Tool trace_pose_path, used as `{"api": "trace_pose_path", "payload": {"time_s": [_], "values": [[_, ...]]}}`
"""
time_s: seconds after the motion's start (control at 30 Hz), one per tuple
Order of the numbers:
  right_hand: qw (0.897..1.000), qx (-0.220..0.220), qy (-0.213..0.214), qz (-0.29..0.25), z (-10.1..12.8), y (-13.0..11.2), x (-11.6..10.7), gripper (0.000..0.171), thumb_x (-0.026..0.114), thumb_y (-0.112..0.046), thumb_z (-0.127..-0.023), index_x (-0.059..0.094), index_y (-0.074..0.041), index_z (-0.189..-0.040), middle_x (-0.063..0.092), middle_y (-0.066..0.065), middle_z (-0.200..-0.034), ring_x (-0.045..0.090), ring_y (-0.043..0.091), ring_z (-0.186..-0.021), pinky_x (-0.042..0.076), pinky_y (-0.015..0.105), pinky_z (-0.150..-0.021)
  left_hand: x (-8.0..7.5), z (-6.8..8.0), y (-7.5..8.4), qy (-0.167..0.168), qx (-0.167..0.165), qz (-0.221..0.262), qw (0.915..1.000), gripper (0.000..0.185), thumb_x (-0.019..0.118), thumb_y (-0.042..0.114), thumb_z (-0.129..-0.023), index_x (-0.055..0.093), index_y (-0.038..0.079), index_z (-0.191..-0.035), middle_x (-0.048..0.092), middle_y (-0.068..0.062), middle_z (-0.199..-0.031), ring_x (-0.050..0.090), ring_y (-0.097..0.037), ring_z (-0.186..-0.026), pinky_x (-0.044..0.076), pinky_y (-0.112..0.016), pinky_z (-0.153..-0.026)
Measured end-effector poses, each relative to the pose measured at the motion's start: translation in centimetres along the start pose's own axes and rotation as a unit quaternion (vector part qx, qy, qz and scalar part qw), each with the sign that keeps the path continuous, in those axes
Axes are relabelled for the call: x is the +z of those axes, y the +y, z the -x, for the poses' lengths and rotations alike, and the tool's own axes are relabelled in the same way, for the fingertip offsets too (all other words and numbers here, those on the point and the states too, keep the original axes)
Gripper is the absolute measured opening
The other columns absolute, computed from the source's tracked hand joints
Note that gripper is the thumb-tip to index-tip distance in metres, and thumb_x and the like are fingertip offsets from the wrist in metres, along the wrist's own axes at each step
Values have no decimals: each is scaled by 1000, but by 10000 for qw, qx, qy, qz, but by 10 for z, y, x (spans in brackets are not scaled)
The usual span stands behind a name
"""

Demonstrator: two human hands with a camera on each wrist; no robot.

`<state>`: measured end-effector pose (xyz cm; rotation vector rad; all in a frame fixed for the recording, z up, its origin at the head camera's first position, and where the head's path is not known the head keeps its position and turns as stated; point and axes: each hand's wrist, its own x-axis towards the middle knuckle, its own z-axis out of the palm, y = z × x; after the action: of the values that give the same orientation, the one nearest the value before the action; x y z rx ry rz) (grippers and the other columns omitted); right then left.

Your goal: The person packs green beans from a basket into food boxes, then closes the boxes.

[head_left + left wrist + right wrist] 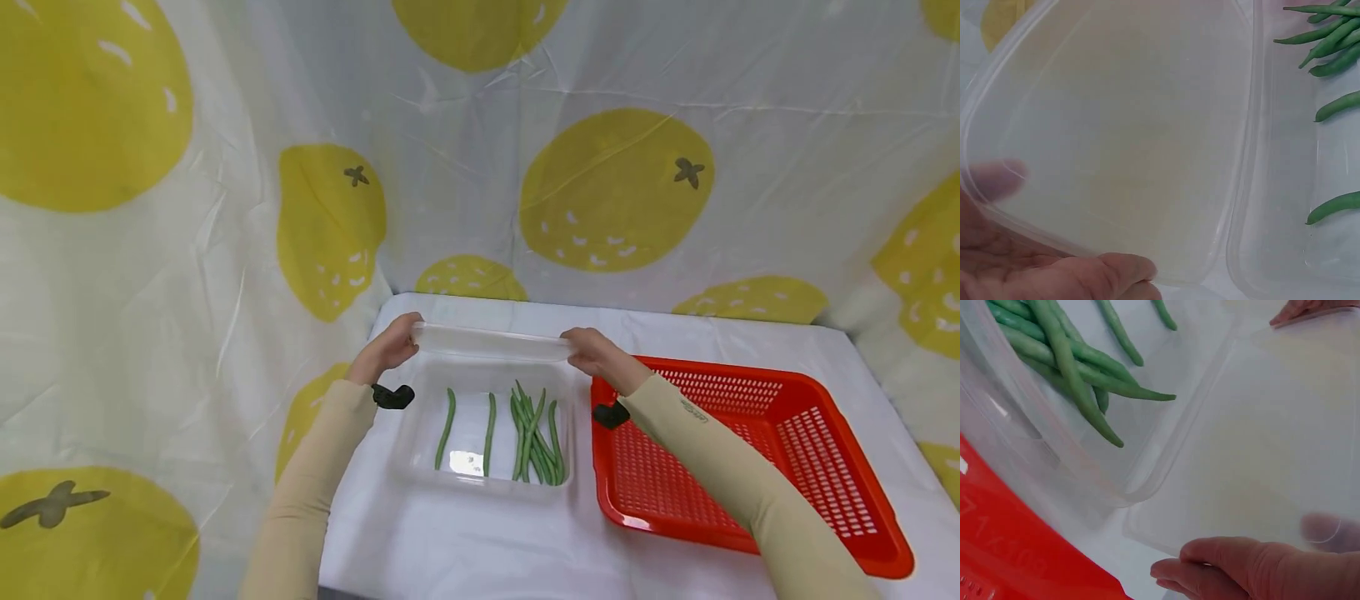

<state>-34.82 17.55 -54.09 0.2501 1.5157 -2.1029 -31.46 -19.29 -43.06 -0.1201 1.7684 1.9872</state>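
From the head camera, the left hand (388,348) and right hand (597,353) are gripping opposite ends of a clear lid (491,342), holding it over the far edge of a clear box (486,479) with green beans (534,432) inside. A red basket (757,454) is sitting just beside it.

At the left wrist, thumb and fingers (997,178) are pinching the lid (1116,137).

At the right wrist, fingers (1260,565) are clamping the lid's (1260,456) edge beside the box (1054,469).

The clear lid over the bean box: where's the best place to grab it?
By its two short ends, from either side, as the left hand and right hand do: the lid is wide, flat and thin, with a rim for fingers to pinch.
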Motion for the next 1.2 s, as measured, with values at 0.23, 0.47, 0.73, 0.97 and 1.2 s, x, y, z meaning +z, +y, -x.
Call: {"api": "trace_pose_path", "payload": {"time_s": [0.23,0.47,0.73,0.97,1.2], "values": [[9849,31,-324,1703,112,-38,74,44,34,-16,-102,37,15,-134,31,26,-137,30,35,-124,16,47,-110,0,31,12,-300,-55,-678,9972,19,32,9,-98,47,-1,-92,42,-5,-88,35,-12,-70,35,-19,-61],[9490,-312,83,3138,147,-21,88,66,45,-31,-99,20,7,-147,15,26,-152,17,43,-137,17,57,-107,2,65,-7,-419,581,-1346,9883,40,36,8,-94,39,-20,-123,22,-23,-145,20,-22,-133,17,-37,-109],[9056,-1010,971,4002,186,26,104,74,56,-39,-93,23,-4,-150,8,23,-155,9,42,-139,25,65,-99,-3,96,-49,-631,1061,-1739,9770,69,44,11,-100,-2,-4,-149,-9,-16,-156,-6,-30,-141,3,-50,-111],[8840,-1569,1403,4175,205,65,123,74,62,-34,-90,28,-3,-148,2,23,-155,4,41,-140,24,65,-99,-13,110,-74,-744,1333,-2107,9656,70,47,15,-101,1,0,-151,-6,-12,-157,-8,-27,-142,3,-48,-111],[8762,-1994,1971,3919,210,96,133,71,68,-25,-87,35,-1,-145,3,25,-154,10,45,-138,23,65,-99,-10,114,-101,-507,1617,-2690,9481,65,44,16,-102,4,1,-151,-2,-14,-157,-6,-28,-142,4,-51,-111]]}}
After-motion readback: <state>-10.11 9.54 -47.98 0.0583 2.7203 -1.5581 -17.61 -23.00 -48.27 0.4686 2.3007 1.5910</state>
